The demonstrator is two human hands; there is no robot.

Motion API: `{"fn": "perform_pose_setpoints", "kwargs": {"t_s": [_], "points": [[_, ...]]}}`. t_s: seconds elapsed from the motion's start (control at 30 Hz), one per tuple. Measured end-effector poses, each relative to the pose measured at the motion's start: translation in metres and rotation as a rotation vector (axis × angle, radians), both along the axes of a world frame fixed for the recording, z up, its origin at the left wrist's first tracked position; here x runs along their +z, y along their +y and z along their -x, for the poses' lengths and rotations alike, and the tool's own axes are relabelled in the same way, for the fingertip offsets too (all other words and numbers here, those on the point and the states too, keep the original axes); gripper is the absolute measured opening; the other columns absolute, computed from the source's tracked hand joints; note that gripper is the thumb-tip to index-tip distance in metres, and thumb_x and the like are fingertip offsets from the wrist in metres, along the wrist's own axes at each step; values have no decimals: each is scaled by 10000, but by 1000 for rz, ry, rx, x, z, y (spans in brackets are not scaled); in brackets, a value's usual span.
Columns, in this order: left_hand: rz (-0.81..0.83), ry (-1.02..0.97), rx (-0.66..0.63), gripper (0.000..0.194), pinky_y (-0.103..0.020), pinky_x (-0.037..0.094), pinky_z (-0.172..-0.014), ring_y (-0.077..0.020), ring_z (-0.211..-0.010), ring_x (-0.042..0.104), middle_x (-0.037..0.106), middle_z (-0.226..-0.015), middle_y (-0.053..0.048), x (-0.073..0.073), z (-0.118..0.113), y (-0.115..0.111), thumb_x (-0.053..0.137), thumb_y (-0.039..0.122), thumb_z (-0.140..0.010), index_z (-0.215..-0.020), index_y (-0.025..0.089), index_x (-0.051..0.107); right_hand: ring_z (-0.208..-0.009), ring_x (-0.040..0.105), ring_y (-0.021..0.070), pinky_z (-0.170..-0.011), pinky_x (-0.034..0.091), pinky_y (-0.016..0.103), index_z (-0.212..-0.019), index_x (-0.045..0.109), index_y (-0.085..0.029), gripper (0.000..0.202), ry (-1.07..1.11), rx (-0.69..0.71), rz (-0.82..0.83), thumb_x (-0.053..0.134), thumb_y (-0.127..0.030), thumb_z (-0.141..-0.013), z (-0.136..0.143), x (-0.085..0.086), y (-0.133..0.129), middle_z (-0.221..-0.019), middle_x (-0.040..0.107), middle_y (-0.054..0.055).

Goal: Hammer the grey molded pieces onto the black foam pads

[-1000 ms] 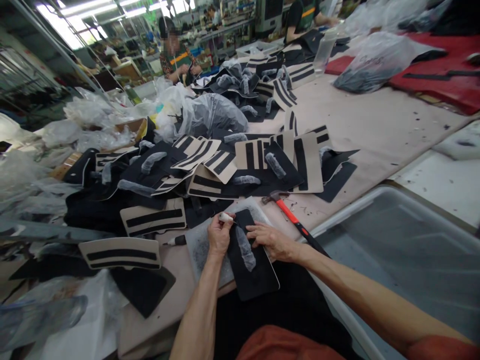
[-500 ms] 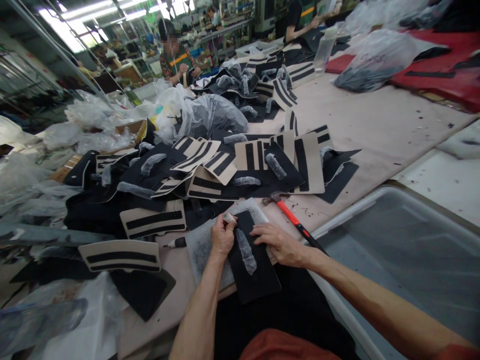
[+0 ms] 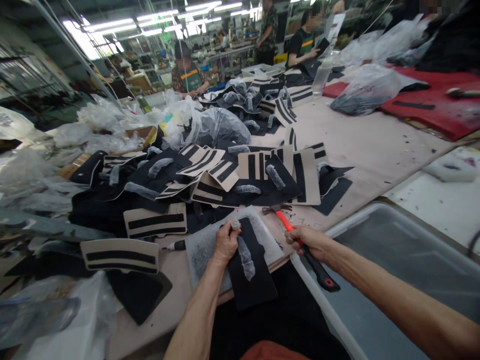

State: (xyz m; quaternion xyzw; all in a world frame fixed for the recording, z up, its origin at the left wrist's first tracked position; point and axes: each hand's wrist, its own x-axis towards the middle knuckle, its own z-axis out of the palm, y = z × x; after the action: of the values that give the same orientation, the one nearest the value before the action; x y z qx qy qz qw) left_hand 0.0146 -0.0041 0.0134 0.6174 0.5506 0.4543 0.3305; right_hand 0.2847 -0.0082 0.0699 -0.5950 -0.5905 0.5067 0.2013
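Observation:
My left hand (image 3: 226,242) is closed around a short punch-like tool with a round pale top (image 3: 235,225), held upright at the upper part of a black panel (image 3: 251,287). A handle wrapped in clear plastic (image 3: 246,260) runs down the panel's middle. Beneath the panel lies a pale, worn board (image 3: 202,257). My right hand (image 3: 305,241) grips a claw hammer (image 3: 282,216) by its red and black handle, to the right of the board. The hammer's head is close to the table, and whether it touches is unclear.
Black and beige striped panels (image 3: 210,185) are heaped beyond the board. A pointed black tool (image 3: 176,245) lies left of it. A grey plastic bin (image 3: 360,250) stands at the right, with plastic bags (image 3: 41,180) at the left. Co-workers sit across the table (image 3: 337,140).
My right hand has left the black panel and taken hold of the hammer's handle. My left hand keeps the tool, now more upright, at the panel's upper part.

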Motion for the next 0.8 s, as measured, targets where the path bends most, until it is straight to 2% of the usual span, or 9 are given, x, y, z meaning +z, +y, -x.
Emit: {"fn": "perform_pose_setpoints", "kwargs": {"t_s": [0.07,0.17,0.27,0.33,0.4,0.53,0.6,0.73,0.8], "points": [[-6,7,0,175,-341,515,-858,-217,-913,690,743,-946,-46,0,1,0,589,180,-834,-986,218,667,-387,365,110,-375,324,229,-755,472,-219,296,2,-44,-48,318,-385,-945,14,25,-4,-541,456,-51],[-5,4,2,175,-331,511,-857,-214,-913,683,736,-944,-41,0,1,0,588,177,-820,-965,225,674,-487,467,135,-471,335,241,-835,511,-207,385,-147,-62,-400,286,-481,-985,30,51,-12,-598,510,-9],[7,6,20,152,-319,512,-823,-206,-867,676,732,-904,-36,-1,2,0,586,185,-816,-933,225,676,-529,492,153,-510,275,272,-815,521,-198,343,-483,126,-669,348,-442,-982,38,60,-15,-637,554,38],[14,9,33,136,-318,513,-791,-200,-824,671,731,-875,-32,-2,2,1,583,193,-823,-920,220,675,-478,442,142,-499,213,287,-800,514,-202,296,-631,292,-659,385,-399,-980,39,68,-13,-600,537,26],[16,-1,32,135,-323,514,-793,-201,-828,675,736,-888,-33,-3,3,0,589,202,-829,-930,220,677,-460,411,133,-496,197,289,-781,488,-214,283,-624,335,-679,392,-382,-988,40,85,-9,-575,509,5],[14,-54,30,169,-341,514,-853,-215,-899,687,743,-940,-43,-6,3,0,607,199,-818,-969,226,681,-477,407,122,-489,256,266,-836,445,-236,310,-310,-28,-885,301,-433,-1027,49,119,-2,-599,473,-20],[17,-58,35,178,-343,513,-864,-217,-911,687,742,-945,-44,-6,3,0,607,198,-816,-975,226,681,-495,430,124,-494,281,263,-868,448,-235,323,-242,-108,-936,264,-443,-1033,53,115,-4,-625,492,-12],[20,14,2,179,-328,514,-818,-206,-861,681,734,-901,-34,-6,3,-1,588,192,-825,-970,224,688,-456,431,128,-483,214,287,-810,504,-208,313,-590,306,-691,365,-417,-996,48,78,-12,-567,521,10],[8,26,-7,202,-326,512,-808,-206,-858,679,734,-903,-32,-6,3,-2,584,190,-827,-995,230,689,-481,473,141,-498,201,293,-856,541,-196,304,-723,391,-545,380,-414,-994,39,63,-11,-599,567,27]]}}
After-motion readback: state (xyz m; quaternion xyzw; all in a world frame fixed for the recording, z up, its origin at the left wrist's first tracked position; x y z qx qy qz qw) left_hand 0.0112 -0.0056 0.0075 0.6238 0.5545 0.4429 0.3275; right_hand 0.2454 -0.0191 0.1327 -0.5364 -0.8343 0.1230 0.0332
